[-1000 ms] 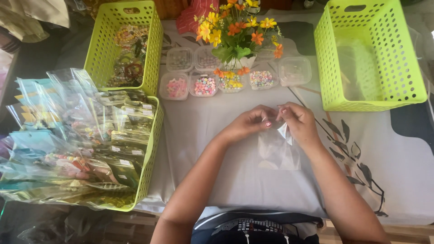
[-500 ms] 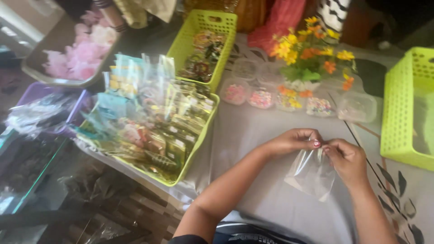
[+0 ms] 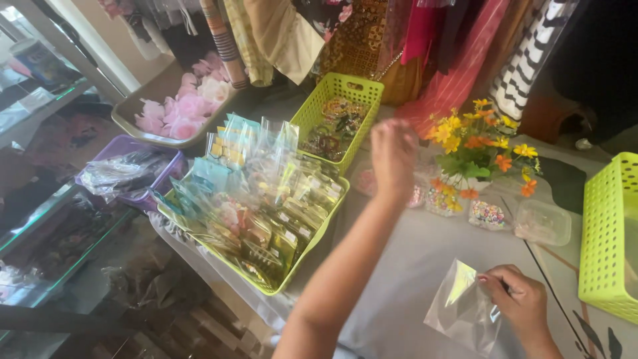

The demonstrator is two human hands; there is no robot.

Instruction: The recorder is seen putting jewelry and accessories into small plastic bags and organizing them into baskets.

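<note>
My right hand (image 3: 522,302) pinches the top edge of a small clear plastic bag (image 3: 462,308), which hangs over the grey tablecloth (image 3: 412,266). My left hand (image 3: 393,156) is raised above the table with its fingers curled, close to the far green basket of bracelets (image 3: 332,119). I cannot see anything in it. Below my left forearm stands a green basket packed with clear and gold packets (image 3: 259,213).
Small clear tubs of coloured beads (image 3: 488,214) and an empty tub (image 3: 543,223) sit beside a pot of yellow and orange flowers (image 3: 478,149). A green basket (image 3: 608,239) stands at the right edge. A purple bin (image 3: 126,173), pink flowers (image 3: 179,110) and hanging clothes lie beyond.
My left hand has let go of the bag and risen toward the far green basket. My right hand alone keeps the bag. The view has swung left and up.
</note>
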